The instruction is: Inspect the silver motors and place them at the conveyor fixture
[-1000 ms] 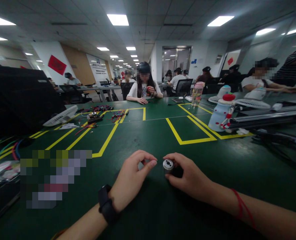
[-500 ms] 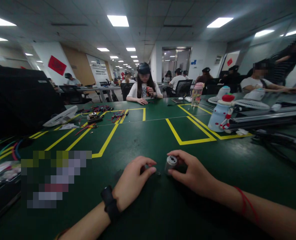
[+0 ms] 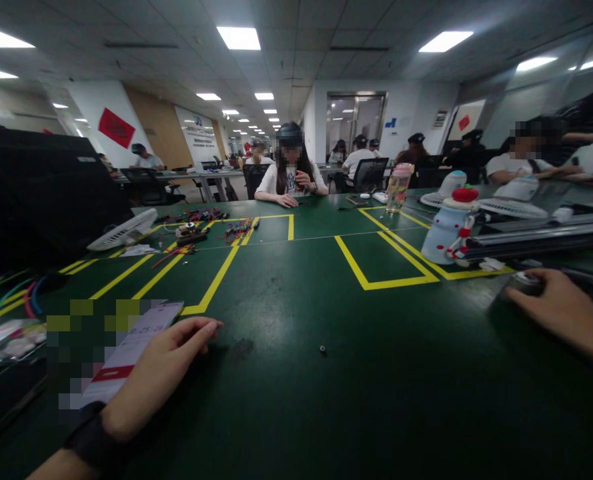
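My right hand (image 3: 569, 308), at the far right, has its fingers round a short silver metal cylinder (image 3: 523, 285), blurred by motion; it looks like a small motor. My left hand (image 3: 169, 357) is at the left, in front of a phone (image 3: 139, 333) with a lit screen, and covers part of it. Its thumb lies close against the index finger, the other fingers are curled, and nothing shows between them. A tiny dark ring-shaped part (image 3: 323, 350) lies by itself on the green table (image 3: 276, 413), between my two hands and apart from both.
Bundles of coloured wires (image 3: 201, 217) and a white fan (image 3: 122, 230) lie to the left, beside a black monitor (image 3: 46, 193). To the right stand a blue bottle (image 3: 441, 230), a pink-lidded bottle (image 3: 399, 190) and metal rails (image 3: 536, 233). Another person (image 3: 290, 173) sits across the table.
My right hand has carried the metal cylinder from the middle to the far right. My left hand has drawn back left towards the phone, away from the tiny ring-shaped part.
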The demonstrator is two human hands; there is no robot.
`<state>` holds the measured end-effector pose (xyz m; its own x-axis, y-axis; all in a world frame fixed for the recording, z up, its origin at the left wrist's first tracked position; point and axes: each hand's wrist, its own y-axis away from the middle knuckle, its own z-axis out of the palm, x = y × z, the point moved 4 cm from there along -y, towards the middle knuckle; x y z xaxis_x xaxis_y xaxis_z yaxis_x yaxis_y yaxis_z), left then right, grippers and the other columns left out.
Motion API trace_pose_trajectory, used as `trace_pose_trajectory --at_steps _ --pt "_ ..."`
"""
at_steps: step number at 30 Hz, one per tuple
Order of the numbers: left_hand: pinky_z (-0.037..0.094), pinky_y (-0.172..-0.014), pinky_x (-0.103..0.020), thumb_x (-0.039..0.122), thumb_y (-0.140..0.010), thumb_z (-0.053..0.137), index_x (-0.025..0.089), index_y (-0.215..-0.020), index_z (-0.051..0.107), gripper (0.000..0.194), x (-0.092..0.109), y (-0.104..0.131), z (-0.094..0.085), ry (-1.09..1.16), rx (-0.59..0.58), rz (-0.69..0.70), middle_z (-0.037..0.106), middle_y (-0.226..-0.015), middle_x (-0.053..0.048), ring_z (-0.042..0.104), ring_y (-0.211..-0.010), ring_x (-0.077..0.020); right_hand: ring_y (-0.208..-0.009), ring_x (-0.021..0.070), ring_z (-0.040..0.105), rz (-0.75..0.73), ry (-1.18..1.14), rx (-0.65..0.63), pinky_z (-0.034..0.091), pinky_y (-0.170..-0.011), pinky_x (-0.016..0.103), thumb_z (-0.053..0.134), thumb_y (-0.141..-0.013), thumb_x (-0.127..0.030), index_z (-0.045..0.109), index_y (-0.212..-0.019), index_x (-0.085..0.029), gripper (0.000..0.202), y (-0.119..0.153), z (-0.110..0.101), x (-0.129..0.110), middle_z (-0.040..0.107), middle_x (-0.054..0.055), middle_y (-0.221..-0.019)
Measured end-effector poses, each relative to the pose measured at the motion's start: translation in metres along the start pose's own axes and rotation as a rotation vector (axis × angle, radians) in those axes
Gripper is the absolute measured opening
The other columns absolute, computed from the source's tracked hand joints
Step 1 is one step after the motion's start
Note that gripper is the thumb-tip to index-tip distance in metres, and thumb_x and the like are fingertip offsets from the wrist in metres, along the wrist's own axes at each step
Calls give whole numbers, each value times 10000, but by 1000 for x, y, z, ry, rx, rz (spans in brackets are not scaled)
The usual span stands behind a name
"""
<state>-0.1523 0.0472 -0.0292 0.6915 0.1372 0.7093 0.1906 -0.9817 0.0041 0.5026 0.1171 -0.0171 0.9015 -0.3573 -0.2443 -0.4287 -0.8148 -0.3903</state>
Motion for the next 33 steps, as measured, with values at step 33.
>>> trace_pose_trajectory --at_steps 33 --pt "491 -785 -343 606 -816 503 265 -1027 679 438 7 10 5 -104 -5 8 725 -982 -19 662 -919 -267 -679 172 517 12 7 -157 342 -649 325 596 -761 -462 727 -997 -182 388 -23 -34 -8 680 140 -928"
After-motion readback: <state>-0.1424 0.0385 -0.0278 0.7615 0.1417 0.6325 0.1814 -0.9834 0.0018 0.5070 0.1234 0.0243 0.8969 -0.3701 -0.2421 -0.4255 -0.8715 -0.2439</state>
